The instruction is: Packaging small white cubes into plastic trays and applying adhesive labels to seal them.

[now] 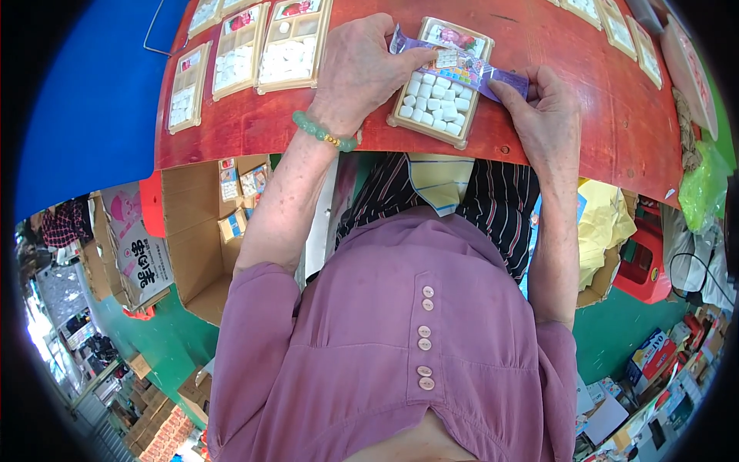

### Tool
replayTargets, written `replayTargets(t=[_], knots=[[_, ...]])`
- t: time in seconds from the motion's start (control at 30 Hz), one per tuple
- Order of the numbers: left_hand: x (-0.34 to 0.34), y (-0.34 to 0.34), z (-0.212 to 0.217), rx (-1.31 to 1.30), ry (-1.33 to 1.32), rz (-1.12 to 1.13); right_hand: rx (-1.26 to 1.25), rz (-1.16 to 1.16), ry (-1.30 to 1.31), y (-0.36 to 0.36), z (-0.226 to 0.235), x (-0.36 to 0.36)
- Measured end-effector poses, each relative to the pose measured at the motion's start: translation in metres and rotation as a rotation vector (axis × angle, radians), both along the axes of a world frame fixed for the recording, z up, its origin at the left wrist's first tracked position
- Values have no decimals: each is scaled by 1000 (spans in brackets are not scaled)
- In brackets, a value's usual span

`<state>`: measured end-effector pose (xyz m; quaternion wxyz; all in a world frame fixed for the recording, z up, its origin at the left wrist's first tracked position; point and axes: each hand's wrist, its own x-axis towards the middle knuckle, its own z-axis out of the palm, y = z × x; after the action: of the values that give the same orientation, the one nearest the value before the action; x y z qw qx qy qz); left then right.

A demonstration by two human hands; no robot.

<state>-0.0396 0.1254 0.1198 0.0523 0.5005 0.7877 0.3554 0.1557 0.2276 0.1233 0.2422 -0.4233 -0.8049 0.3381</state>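
A beige plastic tray [428,138] lies on the red table [539,35] in front of me, filled with small white pillow-shaped pieces [436,100]. In its far compartment is a card printed with red fruit. Across the tray's middle stretches a purple printed strip [460,68]. My left hand [358,73], below a green bead bracelet [315,132], holds the strip's left end, its thumb pressing on top. At the other end, my right hand [548,108] pinches the strip between thumb and fingers, just beyond the tray's right edge.
Several similar filled trays [185,126] stand at the table's left, with more trays [645,54] at the far right. Under the table's left edge sits an open cardboard box [192,223] with small packs inside. A red stool [645,266] and a green plastic bag [704,189] are at right.
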Motion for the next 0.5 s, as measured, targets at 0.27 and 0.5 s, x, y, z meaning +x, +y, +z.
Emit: replayTargets(t=[0.27,0.5], knots=[[5,3,7,-29,-7,-10,90,-14,-52,-4,3,-1],[17,-6,9,-9,25,12,288,-12,-66,-11,2,1]])
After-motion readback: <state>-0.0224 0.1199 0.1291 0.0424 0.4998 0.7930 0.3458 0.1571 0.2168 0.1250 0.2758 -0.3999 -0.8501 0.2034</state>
